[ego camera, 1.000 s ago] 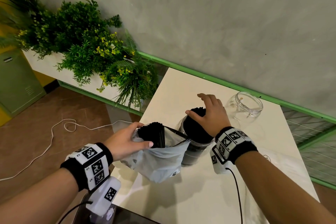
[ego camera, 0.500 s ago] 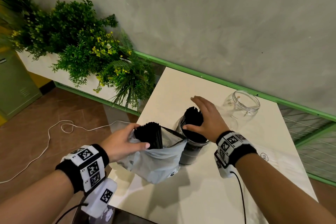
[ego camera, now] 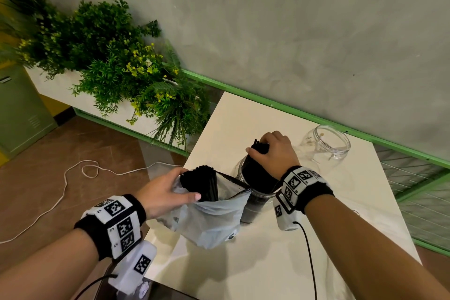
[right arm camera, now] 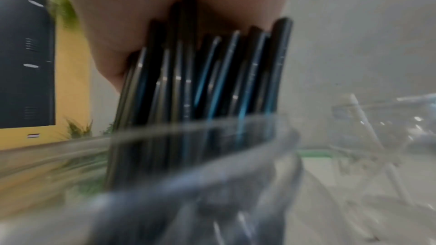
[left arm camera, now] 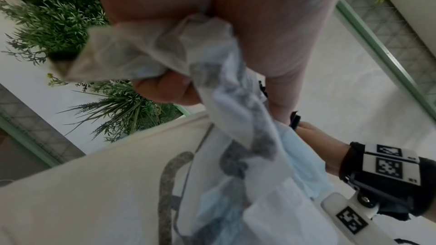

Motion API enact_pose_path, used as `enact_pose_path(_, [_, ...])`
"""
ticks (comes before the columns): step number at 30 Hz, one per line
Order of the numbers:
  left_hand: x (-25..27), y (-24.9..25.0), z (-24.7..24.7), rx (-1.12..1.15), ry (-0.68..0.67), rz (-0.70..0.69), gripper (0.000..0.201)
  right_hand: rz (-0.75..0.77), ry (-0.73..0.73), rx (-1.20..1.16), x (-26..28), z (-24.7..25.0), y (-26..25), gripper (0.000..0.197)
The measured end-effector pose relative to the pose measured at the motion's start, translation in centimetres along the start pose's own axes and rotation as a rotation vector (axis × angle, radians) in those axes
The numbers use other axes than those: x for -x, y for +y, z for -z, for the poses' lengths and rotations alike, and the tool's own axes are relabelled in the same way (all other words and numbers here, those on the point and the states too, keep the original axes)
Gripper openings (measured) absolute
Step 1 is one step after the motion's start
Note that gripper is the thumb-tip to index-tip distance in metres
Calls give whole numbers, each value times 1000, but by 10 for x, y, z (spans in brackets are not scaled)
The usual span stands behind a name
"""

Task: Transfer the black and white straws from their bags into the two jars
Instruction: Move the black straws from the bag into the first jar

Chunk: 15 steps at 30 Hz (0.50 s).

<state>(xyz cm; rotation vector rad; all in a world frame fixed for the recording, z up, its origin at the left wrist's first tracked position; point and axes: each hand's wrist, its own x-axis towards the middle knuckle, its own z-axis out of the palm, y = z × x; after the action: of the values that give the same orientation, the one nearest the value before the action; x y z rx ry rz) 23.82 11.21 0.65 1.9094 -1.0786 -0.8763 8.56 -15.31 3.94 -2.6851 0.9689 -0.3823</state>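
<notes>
A jar packed with black straws stands mid-table. My right hand grips the upper ends of a bunch of those straws; in the right wrist view the straws rise out of the jar rim into my palm. My left hand holds the mouth of a pale plastic bag from which more black straws stick up. The left wrist view shows my fingers bunching the bag's plastic. An empty clear jar stands at the back right.
The white table sits against a grey wall with a green rail. Potted greenery lies left of the table, and a white cable runs over the floor. A pale flat bag lies right of my right forearm, its contents unclear.
My right hand went from lying flat over the straw tops in the jar to curling its fingers round a bunch of them. The left hand kept its hold on the bag.
</notes>
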Motion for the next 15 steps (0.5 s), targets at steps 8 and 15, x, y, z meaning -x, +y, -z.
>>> enact_pose_path(8, [0, 2, 0, 28, -1, -20, 106, -53, -47, -228, 1, 3, 7, 20])
enact_pose_path(15, [-1, 1, 1, 21, -15, -24, 107, -40, -89, -188, 0, 5, 18, 50])
